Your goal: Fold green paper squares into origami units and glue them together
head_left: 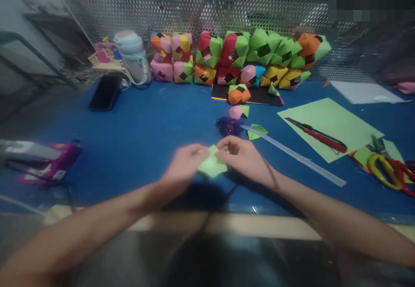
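Observation:
A small folded piece of light green paper (212, 164) is held between my two hands above the blue table. My left hand (186, 161) pinches its left side with thumb and fingers. From the right, my right hand (244, 155) grips the opposite edge, its fingers curled. Just beyond my right hand lies a dark blue glue gun (229, 126) with a small red light and a long clear glue stick (295, 154) sticking out of it. Another folded green paper piece (257, 132) rests beside the glue stick.
Folded paper balls (235, 51) stand stacked along the mesh panel. At right are a green sheet (333, 120), a red utility knife (319, 135) and scissors (384, 172). A phone (105, 92), a bottle (131, 55) and a purple box (66, 159) occupy the left.

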Available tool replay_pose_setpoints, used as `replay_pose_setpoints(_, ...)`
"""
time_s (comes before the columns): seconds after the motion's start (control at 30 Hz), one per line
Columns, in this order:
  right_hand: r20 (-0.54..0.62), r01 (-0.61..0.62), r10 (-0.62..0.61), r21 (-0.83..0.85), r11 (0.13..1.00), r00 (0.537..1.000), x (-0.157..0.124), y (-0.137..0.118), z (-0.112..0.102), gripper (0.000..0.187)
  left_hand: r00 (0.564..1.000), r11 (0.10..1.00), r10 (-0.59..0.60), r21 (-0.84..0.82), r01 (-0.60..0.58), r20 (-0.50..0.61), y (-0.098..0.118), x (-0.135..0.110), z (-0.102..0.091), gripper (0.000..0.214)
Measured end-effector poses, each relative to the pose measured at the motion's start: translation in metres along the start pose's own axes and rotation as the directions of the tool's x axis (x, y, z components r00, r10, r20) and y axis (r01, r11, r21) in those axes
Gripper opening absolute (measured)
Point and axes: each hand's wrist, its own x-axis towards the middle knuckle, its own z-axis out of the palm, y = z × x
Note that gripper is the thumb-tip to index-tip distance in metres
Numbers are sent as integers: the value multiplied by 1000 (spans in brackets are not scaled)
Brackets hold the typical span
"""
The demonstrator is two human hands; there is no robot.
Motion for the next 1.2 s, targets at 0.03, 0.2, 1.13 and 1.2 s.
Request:
replay_pose_setpoints(0.03,-1,13,-13,1,1000,1000,-1,0,1,14,1000,1000,7,8,-7,-1,-1,0,0,17)
replay_pose_setpoints(0.2,3,153,-153,-97,983,988,-3,1,1,3,999,999,33,39,-35,35,-3,2,-2,15)
replay_pose_setpoints(1.13,89,218,-202,-250,943,975,-8,-3,-9,12,991,963,128,237,-131,31,9,-3,1,20)
replay_pose_setpoints(1.2,106,309,-291,-324,894,951,-8,0,-8,11,986,947,159,276,-167,51,9,-3,3,15)
